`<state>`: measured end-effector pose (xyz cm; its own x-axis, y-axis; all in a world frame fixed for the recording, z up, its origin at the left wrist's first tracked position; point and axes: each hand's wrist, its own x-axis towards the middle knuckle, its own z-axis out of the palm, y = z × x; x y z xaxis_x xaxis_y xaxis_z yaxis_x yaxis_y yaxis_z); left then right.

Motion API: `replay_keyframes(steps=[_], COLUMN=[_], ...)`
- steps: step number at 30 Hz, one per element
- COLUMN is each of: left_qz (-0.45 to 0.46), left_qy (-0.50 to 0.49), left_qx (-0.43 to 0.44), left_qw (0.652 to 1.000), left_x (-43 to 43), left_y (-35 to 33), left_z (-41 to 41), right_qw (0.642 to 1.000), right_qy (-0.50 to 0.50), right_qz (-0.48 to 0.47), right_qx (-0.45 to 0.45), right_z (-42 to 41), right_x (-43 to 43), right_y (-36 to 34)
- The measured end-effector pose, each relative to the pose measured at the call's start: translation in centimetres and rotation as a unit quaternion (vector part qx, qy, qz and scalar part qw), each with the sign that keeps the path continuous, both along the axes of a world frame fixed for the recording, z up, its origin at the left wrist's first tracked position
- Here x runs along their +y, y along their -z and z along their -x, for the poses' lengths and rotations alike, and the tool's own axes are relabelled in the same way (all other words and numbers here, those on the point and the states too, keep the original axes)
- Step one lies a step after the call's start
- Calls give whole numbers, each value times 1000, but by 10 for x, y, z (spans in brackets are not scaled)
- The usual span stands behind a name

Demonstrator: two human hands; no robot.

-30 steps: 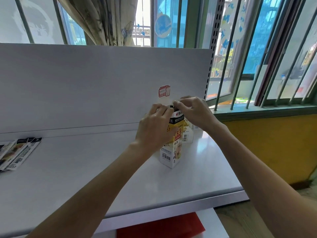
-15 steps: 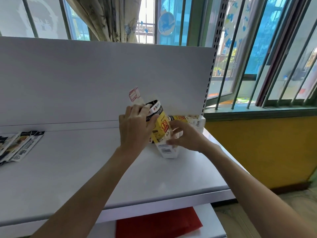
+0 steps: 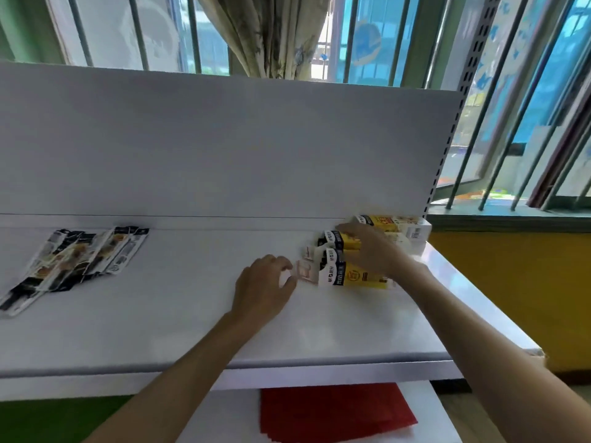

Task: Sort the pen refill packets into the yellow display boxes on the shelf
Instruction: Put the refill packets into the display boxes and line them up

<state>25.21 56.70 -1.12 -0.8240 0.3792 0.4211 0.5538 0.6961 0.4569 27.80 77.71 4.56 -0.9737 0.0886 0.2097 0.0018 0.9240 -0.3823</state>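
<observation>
On the far left of the white shelf (image 3: 160, 314) lies a fan of pen refill packets (image 3: 80, 260), flat and overlapping, with black and white printing. To the right of them, well apart, the left hand (image 3: 262, 289) rests near the middle of the shelf; its fingers are curled but loose and hold nothing, just beside a small pink tab (image 3: 305, 271) at the end of the boxes. Next come the yellow display boxes (image 3: 348, 273), lying on their sides with the black ends pointing left. The right hand (image 3: 371, 254) lies on top of them, palm down, fingers spread and pressing on the boxes, not closed around any one. Farther right, against the white back panel (image 3: 224, 148), another yellow box (image 3: 393, 223) lies at the corner.
</observation>
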Motion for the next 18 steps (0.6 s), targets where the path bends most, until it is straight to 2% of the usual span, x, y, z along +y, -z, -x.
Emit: replay_keyframes(steps=[4, 8, 13, 18], left_qz=[-17, -5, 1, 11], left_qy=[-19, -86, -174, -200], left_qx=[-19, -20, -25, -44], left_qw=[999, 996, 985, 979], left_x=[-83, -199, -335, -415], left_y=[-9, -15, -19, -10], left_z=[6, 4, 2, 0], right_qw=[993, 980, 967, 966], right_qy=[-50, -100, -153, -161], right_qz=[83, 143, 184, 201], right_qx=[64, 94, 81, 38], right_z=[33, 61, 78, 83], right_x=[-82, -195, -327, -410], right_y=[-6, -2, 13, 40])
